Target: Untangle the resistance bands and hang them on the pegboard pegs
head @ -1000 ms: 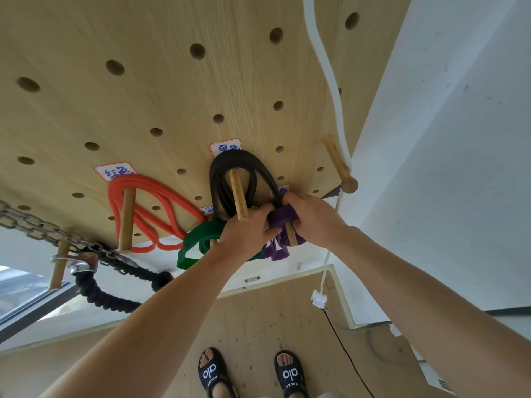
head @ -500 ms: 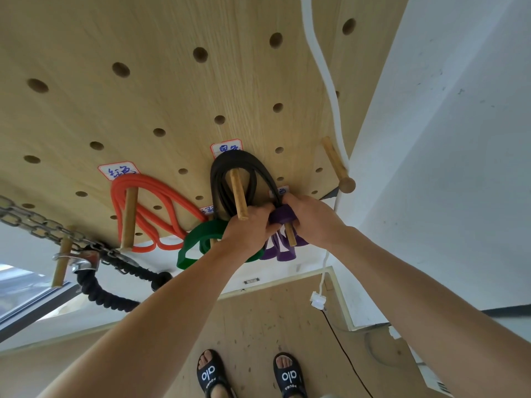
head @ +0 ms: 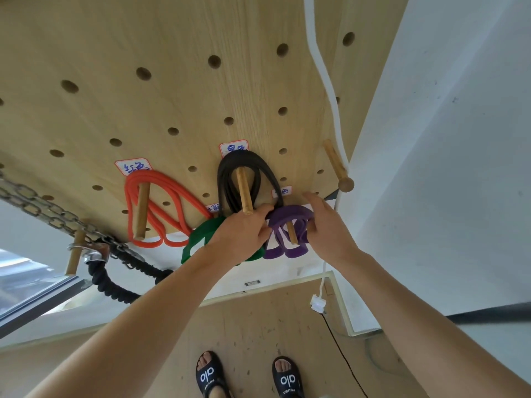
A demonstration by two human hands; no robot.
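Two bare hands reach the light wooden pegboard [head: 172,67]: left hand [head: 240,235] pinches the flat purple resistance band [head: 290,218], right hand [head: 326,225] touches it with relaxed fingers. That band hangs looped over a short wooden peg [head: 292,234]. Beyond, a black band [head: 230,179] hangs on its own peg.

Bright, even daylight; sharp centre, wide-angle bending at edges.

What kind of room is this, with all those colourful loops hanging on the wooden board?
Probably a home gym or exercise storage corner. A wooden pegboard carries resistance bands on labelled pegs: orange, black, purple. A heavy chain and thick black rope hang nearby.
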